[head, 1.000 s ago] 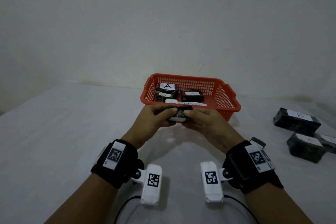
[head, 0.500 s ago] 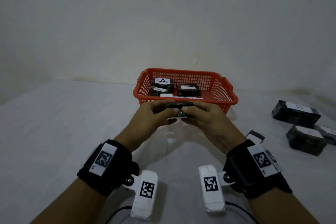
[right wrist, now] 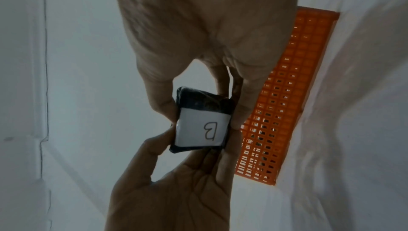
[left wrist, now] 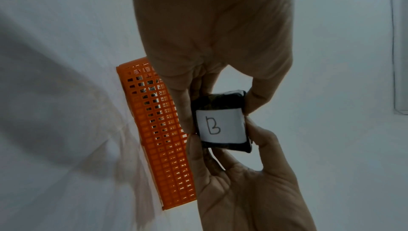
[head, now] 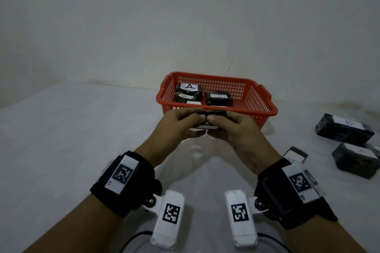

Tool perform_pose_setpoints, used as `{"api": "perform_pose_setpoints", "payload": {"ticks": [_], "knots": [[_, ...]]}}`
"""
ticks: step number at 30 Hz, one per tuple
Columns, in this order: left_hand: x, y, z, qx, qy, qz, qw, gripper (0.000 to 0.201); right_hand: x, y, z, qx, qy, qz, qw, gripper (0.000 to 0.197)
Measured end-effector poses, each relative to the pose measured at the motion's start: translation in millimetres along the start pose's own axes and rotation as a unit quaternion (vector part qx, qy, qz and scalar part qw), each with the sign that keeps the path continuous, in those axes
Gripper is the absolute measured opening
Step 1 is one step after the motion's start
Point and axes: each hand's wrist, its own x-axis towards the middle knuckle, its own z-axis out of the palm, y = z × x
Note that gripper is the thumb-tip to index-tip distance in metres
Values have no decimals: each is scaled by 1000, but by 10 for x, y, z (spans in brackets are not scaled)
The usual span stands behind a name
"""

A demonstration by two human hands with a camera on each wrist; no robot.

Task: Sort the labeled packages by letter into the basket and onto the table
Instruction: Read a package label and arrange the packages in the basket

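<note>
Just in front of the red basket (head: 265,107), above the white table (head: 72,139), the left hand (head: 181,125) and right hand (head: 236,127) pinch one small black package (left wrist: 223,121) between curled fingers (left wrist: 185,112). Its white label, marked B, faces down.

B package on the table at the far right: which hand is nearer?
Right. The right hand is on that side of the held package; the left hand sits across it, farther from the B package on the table.
</note>
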Motion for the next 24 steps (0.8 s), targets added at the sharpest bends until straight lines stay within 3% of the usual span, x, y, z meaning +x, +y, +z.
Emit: {"api": "perform_pose_setpoints", "payload": {"ticks": [8, 13, 18, 24], "knots": [[3, 11, -17, 21, 22, 7, 1000, 25, 5, -19, -3, 5, 2, 0, 1000, 21], [5, 27, -52, -10, -20, -4, 1000, 30, 9, -40, -73, 14, 2, -13, 1000, 24], [-10, 33, -68, 28, 1, 17, 999, 35, 13, -28, -114, 8, -29, -12, 999, 25], [-26, 58, -73, -14, -35, 0, 999, 34, -34, -70, -135, -31, -28, -41, 998, 37]]}}
